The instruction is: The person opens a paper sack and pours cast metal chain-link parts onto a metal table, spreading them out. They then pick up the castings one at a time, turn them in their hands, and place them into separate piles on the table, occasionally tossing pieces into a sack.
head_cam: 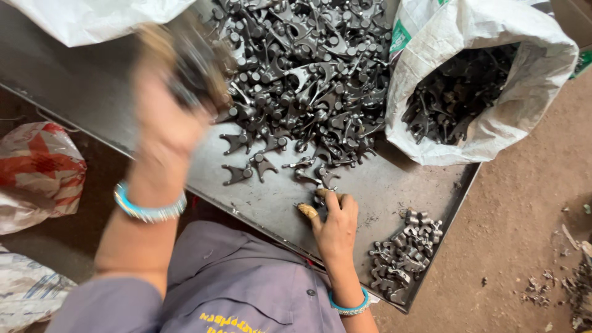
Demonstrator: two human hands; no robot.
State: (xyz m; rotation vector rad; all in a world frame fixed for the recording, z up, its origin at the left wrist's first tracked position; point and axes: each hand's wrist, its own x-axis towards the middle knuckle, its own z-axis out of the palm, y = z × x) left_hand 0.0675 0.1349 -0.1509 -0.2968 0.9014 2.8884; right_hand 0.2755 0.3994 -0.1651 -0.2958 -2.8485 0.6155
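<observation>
My left hand point(165, 105) is raised above the metal table point(394, 185) and blurred by motion, closed around a dark forged metal part point(196, 69). My right hand point(334, 223) rests low on the table near its front edge, fingertips pinched on another dark fork-shaped part point(320, 198). A big heap of the same dark fork-shaped parts point(308, 68) covers the table beyond both hands. A few lie singly between heap and hand. Both wrists wear blue bangles.
An open white sack point(493, 129) holding more parts lies on the table's right side. A small sorted cluster of parts point(404, 259) sits at the near right corner. Another white sack point(86, 18) is top left. A red and white bag point(37, 169) lies left. Dirt floor point(530, 228) is right.
</observation>
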